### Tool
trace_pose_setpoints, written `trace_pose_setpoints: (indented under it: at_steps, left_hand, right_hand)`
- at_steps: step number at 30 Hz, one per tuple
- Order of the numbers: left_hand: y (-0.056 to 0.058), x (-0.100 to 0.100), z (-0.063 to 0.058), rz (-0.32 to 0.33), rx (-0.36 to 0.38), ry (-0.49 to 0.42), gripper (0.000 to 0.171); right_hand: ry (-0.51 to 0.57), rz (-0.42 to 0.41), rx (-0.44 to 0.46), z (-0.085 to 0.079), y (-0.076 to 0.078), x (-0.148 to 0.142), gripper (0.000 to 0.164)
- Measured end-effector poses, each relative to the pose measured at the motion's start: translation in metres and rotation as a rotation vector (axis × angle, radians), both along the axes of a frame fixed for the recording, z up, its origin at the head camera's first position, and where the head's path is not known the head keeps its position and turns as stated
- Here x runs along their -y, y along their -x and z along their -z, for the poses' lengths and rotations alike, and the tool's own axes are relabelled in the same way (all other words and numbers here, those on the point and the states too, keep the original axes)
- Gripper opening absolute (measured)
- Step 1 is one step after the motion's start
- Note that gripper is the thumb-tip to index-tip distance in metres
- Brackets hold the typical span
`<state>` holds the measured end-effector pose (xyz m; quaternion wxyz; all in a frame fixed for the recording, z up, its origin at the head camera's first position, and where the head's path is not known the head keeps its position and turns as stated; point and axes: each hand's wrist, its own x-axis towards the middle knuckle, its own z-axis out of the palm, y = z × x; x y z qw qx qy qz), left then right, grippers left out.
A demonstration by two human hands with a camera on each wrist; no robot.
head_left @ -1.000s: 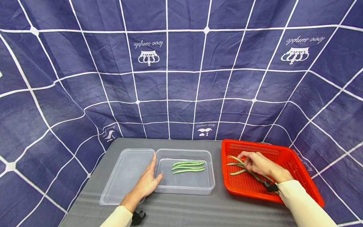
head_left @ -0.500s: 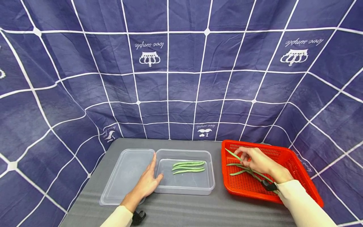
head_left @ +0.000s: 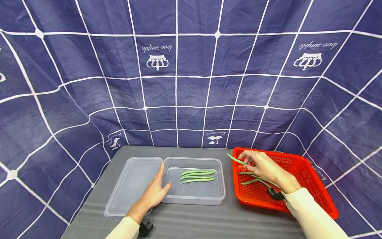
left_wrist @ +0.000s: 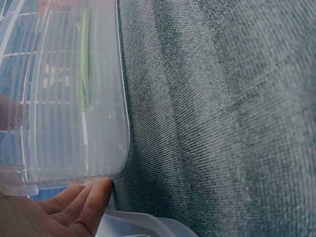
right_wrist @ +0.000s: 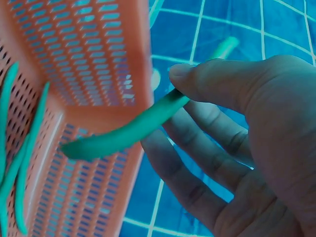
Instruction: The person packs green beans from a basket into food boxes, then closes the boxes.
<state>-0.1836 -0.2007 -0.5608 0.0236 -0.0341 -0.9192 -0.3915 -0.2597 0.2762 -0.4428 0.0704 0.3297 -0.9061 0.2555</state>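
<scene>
Gray table [head_left: 191, 222]: one basket [head_left: 256, 203], one bean [right_wrist: 129, 131] in hand [head_left: 265, 166].

Red basket [head_left: 259, 204]: 1
Clear container [head_left: 194, 200]: 1
Lid [head_left: 131, 186]: 1
Table [head_left: 203, 222]: 1
Left hand [head_left: 154, 193]: 1
Right hand [head_left: 265, 165]: 1
Held bean [head_left: 235, 159]: 1
Beans in container [head_left: 198, 180]: ≥3, overlapping
Beans in basket [right_wrist: 29, 148]: ≥3, partly hidden

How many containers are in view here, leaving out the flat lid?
2: the clear box, green beans inside, left hand at its left end; and the red basket to its right, partly behind the right hand.
</scene>
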Motion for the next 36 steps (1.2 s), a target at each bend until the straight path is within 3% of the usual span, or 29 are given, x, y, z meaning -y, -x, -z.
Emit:
trace_pose_setpoints:
  at_steps: [9, 18, 28, 36]
  left_hand:
    - [0.001, 0.0, 0.001, -0.001, 0.002, -0.003, 0.107]
    - [0.001, 0.0, 0.002, 0.0, 0.0, -0.001, 0.107]
    - [0.001, 0.001, 0.002, 0.003, 0.003, -0.016, 0.108]
    - [0.003, 0.001, 0.003, 0.006, -0.004, -0.004, 0.108]
  right_hand:
    - [-0.035, -0.062, -0.069, -0.004, -0.001, 0.026, 0.032]
    - [-0.114, -0.059, -0.123, -0.009, -0.002, 0.053, 0.024]
    - [-0.139, -0.127, -0.099, -0.011, 0.002, 0.088, 0.025]
    - [-0.166, -0.133, -0.064, -0.01, 0.002, 0.117, 0.026]
